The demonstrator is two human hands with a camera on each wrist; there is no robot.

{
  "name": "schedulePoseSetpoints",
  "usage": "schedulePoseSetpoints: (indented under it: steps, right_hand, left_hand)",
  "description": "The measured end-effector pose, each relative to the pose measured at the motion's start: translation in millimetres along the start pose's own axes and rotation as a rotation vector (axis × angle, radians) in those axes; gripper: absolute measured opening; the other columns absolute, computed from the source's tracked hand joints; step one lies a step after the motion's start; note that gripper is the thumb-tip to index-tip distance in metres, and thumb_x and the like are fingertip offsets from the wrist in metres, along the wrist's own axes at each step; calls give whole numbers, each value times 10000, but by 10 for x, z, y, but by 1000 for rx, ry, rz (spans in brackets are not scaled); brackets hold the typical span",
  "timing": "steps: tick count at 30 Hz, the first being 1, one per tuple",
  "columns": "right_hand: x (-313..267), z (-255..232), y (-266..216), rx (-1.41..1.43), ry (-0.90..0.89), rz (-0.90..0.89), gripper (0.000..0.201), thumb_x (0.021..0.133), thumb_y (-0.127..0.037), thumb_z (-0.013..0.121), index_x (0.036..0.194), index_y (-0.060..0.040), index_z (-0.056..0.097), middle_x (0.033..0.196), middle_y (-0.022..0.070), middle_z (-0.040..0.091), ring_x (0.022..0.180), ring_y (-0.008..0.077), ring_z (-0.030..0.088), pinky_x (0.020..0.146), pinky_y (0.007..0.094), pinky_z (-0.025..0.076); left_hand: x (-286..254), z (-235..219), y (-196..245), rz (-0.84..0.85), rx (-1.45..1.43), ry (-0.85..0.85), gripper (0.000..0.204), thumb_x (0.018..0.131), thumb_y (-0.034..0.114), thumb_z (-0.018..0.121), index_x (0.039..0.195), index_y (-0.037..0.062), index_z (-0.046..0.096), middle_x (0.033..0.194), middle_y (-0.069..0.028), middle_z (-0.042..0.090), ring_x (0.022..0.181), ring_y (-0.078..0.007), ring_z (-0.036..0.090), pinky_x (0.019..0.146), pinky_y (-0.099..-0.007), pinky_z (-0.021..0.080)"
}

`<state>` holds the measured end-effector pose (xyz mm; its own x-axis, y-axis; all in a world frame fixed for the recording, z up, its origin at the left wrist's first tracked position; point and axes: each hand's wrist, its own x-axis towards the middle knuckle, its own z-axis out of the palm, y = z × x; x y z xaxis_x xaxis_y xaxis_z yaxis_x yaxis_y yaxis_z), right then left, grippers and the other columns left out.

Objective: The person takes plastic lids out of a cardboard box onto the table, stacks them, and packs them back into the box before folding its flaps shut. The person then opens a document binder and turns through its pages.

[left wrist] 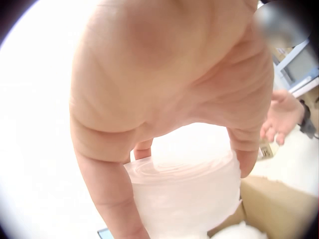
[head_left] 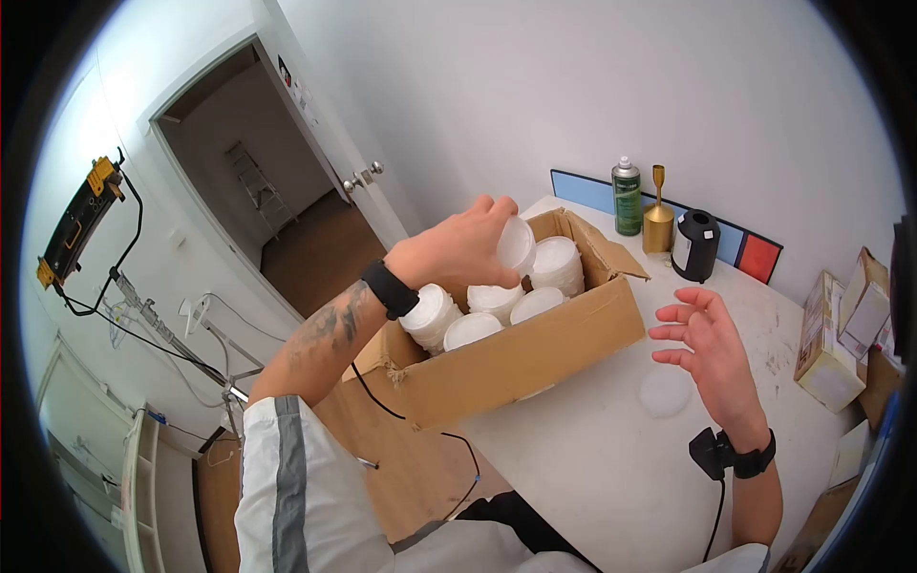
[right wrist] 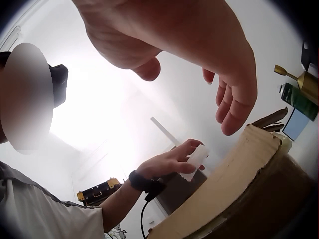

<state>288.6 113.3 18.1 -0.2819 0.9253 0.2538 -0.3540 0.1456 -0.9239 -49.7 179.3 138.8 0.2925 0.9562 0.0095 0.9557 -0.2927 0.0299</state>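
Note:
My left hand grips a white, round plastic tub above the cardboard box. In the left wrist view, the fingers and thumb curl round the sides of the held tub, and faint rings show on its top. Below it, several similar white tubs stand in the box, some in stacks. Over the table to the right of the box, my right hand is raised with relaxed, spread fingers and holds nothing. A pale round disc lies on the tabletop beneath it.
Along the wall stand a green spray can, a gold candlestick-shaped object and a black cylinder. Small cartons crowd the right side of the white table. A lamp on a stand is at the left.

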Motion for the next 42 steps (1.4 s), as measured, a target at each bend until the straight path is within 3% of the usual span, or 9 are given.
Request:
schedulePoseSetpoints:
  steps: [6,9,12,20,28,35,38,40,42]
  right_hand:
    - [-20,-155,40,-1172,-185,119,496,885,-339,806,1176,12,612,1047,207,667,938,337,675,853,414,567]
    - [5,-273,292,-1582,-347,372,574,856,-371,834,1226,4,606,1117,209,645,1034,369,665,864,460,566]
    - [-17,-340,551,-1690,-388,245,666,802,-399,873,1267,-10,596,1181,211,604,1138,386,625,874,495,569]
    - [71,-444,814,-1664,-400,358,861,706,-364,930,1370,-5,515,1240,225,565,1197,400,576,940,472,556]
    - [195,-537,778,-1625,-437,319,420,847,-180,766,1170,28,596,1123,243,598,1059,416,626,873,474,587]
    - [267,-594,427,-1447,-218,19,171,899,-70,663,1032,35,642,1119,257,641,901,452,664,855,479,573]
    - [263,-429,56,-1375,-53,98,202,918,-23,640,1117,-1,610,1007,181,719,834,324,708,729,394,581]
    - [245,-174,-93,-908,338,86,307,942,1,624,1236,-39,542,921,109,751,776,177,704,617,289,546]
    - [314,-91,-148,-707,278,-5,385,964,-6,612,1322,-32,471,981,96,752,791,97,693,571,226,520]
  left_hand:
    - [271,610,-321,3,103,-60,798,748,342,803,1389,-16,492,1238,-268,527,1119,-433,622,966,-454,550]
    - [322,857,-450,53,185,-8,692,718,359,836,1228,-27,572,1260,-271,543,1123,-459,628,911,-522,587]
    - [292,965,-453,0,203,-62,638,718,322,821,1206,-22,596,1221,-243,566,1124,-437,625,893,-515,594]
    - [141,1069,-292,0,302,67,662,777,224,763,1377,52,544,1145,-205,616,1043,-403,666,821,-503,587]
    - [232,1061,-278,-113,359,-39,602,888,317,769,1394,85,541,1042,-185,662,949,-382,713,779,-465,587]
    - [-362,424,-182,-118,102,72,697,955,362,752,1515,57,471,1313,-189,636,1126,-379,669,911,-474,556]
    - [-1053,252,-194,82,-59,77,748,902,383,795,1507,57,501,1301,-169,627,1107,-378,641,955,-455,532]
    - [-1424,306,-187,161,-120,-30,749,861,356,826,1478,53,526,1268,-151,628,1095,-355,646,940,-445,532]
    - [-1551,522,-232,152,-129,23,725,848,318,830,1466,74,540,1227,-129,631,1043,-328,651,898,-428,539]
